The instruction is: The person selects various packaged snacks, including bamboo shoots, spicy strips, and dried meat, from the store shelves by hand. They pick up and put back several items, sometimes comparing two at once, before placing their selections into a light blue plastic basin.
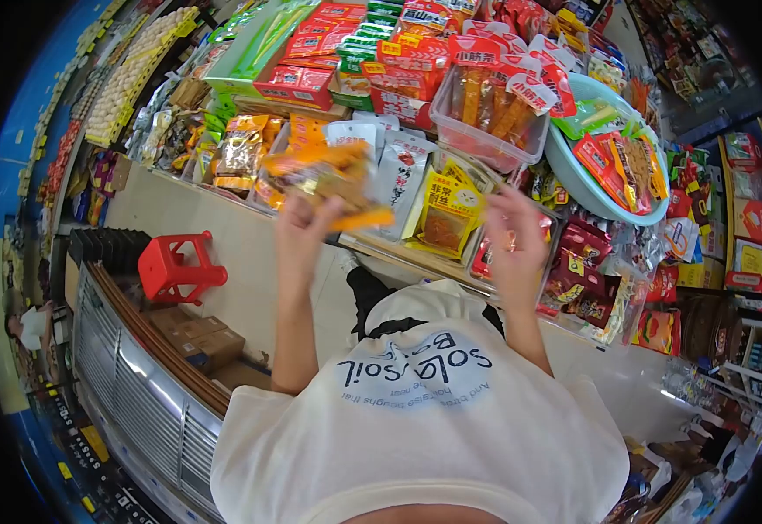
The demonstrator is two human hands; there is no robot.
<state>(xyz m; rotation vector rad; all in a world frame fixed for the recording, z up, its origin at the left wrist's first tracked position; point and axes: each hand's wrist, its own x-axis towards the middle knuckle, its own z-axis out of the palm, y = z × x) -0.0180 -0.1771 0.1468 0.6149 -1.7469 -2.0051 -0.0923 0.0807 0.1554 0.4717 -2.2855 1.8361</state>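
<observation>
Left hand (309, 218) holds glossy orange packet (333, 179)
Right hand (514, 229), grip unclear, beside flat yellow pouch (447, 212); wooden worktop edge (414, 259) before pouch.

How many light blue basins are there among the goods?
1. The basin is ahead and to the right of the right hand, with packets inside. Any other nested beneath it would be hidden.

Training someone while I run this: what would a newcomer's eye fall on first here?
Probably the motion-blurred orange packet in the left hand, up and left of the picture's centre. Next, the big light-blue basin at upper right, holding colourful packets; then the bright red stool at left.
</observation>
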